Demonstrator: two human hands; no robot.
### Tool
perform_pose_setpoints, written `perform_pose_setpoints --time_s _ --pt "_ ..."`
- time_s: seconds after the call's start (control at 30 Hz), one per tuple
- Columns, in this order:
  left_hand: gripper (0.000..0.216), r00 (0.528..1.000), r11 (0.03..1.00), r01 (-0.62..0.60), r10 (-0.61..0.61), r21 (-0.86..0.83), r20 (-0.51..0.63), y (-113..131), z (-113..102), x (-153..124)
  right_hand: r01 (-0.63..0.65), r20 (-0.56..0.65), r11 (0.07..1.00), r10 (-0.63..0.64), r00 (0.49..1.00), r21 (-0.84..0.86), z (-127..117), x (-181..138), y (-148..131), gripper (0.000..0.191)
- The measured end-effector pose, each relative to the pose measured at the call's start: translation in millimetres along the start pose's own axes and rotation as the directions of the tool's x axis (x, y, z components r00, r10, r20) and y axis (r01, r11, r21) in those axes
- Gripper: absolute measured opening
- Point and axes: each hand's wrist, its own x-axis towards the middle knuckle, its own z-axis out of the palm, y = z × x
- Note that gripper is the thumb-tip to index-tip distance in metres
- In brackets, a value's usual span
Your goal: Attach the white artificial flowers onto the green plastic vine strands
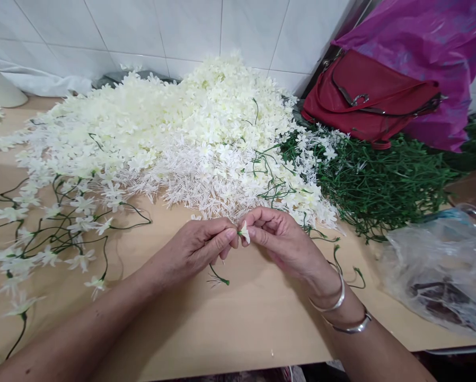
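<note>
My left hand [198, 246] and my right hand [280, 239] meet over the wooden table [238, 318], fingers pinched together. Between the fingertips sits a small white artificial flower [244, 232]. A thin green stem [218, 277] hangs down from my left hand. Just behind the hands lies a large heap of loose white artificial flowers [190, 132]. Silver bangles circle my right wrist [337, 302].
Assembled green stems with white flowers [55, 228] spread over the table's left. A pile of bare green stems [381, 180] lies at the right, below a red handbag [365, 95] and purple plastic [429, 58]. A clear plastic bag [440, 265] sits at the right edge. White tiled wall behind.
</note>
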Motion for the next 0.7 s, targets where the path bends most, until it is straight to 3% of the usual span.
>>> perform_pose_setpoints --time_s 0.33,0.7 --pt "0.031 0.992 0.996 -0.090 0.089 -0.002 -0.089 -9.4 13.3 2.5 0.032 -0.059 0.998 -0.035 0.998 -0.053 -0.7 3.4 9.6 0.030" --pt "0.032 0.985 0.993 -0.095 0.084 -0.068 -0.154 -15.8 20.2 1.5 0.068 -0.094 0.984 -0.084 0.992 -0.162 1.9 5.1 15.7 0.026"
